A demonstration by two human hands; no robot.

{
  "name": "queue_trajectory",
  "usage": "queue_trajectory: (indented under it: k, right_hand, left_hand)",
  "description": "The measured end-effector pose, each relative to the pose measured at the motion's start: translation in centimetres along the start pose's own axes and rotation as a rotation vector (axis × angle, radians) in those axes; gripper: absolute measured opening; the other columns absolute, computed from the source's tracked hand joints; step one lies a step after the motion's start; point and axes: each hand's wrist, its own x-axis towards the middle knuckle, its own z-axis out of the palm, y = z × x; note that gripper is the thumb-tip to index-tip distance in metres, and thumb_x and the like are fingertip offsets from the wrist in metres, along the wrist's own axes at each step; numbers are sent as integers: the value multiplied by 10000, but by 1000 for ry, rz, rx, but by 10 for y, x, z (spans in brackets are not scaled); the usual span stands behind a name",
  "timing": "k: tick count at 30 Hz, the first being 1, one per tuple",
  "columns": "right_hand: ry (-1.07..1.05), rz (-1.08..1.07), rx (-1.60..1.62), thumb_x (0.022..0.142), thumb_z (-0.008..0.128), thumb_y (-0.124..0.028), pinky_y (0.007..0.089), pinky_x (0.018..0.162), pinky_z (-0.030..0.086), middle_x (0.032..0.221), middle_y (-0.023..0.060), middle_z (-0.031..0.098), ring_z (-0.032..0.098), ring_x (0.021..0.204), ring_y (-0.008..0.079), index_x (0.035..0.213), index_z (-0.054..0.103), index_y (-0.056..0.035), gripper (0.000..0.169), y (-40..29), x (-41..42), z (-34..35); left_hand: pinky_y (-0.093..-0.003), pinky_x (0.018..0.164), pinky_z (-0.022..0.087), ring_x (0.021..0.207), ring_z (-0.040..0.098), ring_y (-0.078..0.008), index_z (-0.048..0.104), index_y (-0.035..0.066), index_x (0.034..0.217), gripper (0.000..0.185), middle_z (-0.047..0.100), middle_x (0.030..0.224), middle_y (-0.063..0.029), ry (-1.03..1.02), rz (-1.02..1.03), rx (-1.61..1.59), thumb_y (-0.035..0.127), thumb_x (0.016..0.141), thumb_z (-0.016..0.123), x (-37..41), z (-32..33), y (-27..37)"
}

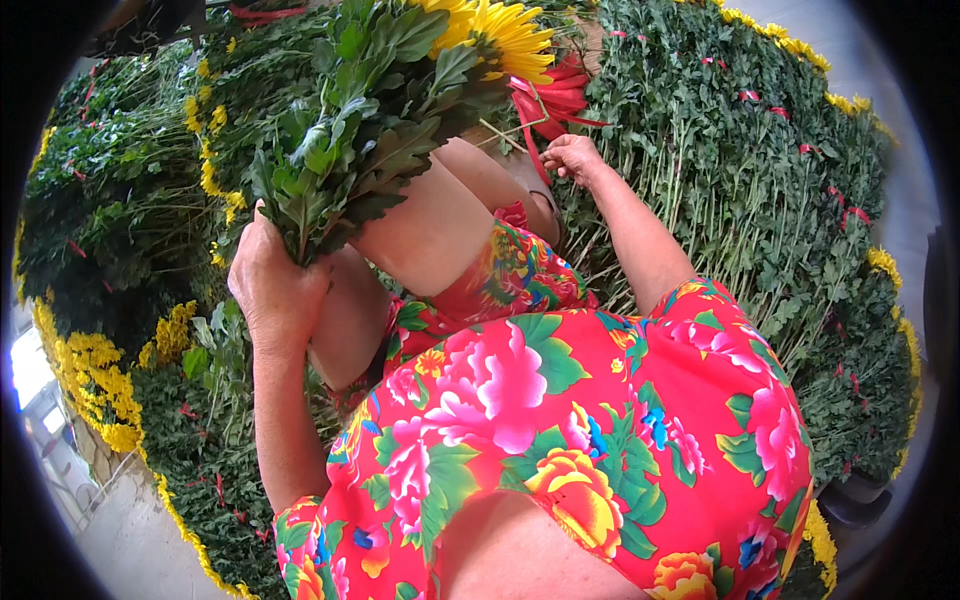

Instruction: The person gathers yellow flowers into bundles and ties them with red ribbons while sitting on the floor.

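My left hand (277,277) is closed around the lower part of a leafy bunch of chrysanthemums (337,150), held over my lap. Large yellow flower heads (510,37) show at the bunch's upper right end. To the right of my knees, my right hand (574,159) has its fingertips pinched at a narrow red plastic strip (535,154). Just beyond it lies a bundle of more red strips (559,90). A thin bare stem (504,136) juts out between the bunch and the strips. The bunch's cut ends are hidden by my left hand.
Stacked chrysanthemum bunches, tied with red strips, surround me: a tall bank on the right (720,165) and a pile on the left (127,195). Yellow blooms (90,382) edge the left pile. Concrete floor (150,540) shows at lower left. A dark round container (855,499) stands at lower right.
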Motion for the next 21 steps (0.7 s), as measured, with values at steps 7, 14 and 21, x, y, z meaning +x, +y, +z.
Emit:
queue_trajectory:
  k: [7,14,21]
  right_hand:
    - [38,-21,-330,789,760,-74,332,547,547,844,95,756,702,666,177,1083,761,-33,297,11,19,5]
    - [41,-286,-623,783,781,-96,302,552,522,767,62,749,682,615,139,950,798,-58,172,19,31,9]
    - [-82,-25,-62,854,733,-42,258,457,540,791,103,740,744,681,174,844,681,-26,55,7,15,11]
  left_hand:
    - [-477,792,532,928,653,-396,631,49,1111,453,674,951,-164,29,15,26,124,690,780,-2,1,1]
    - [-476,796,533,930,656,-396,628,29,1115,467,670,955,-170,25,-14,47,136,690,788,-2,0,3]
    - [-472,809,532,936,666,-410,655,57,1071,416,690,966,-168,13,-49,-6,132,693,812,-2,-1,2]
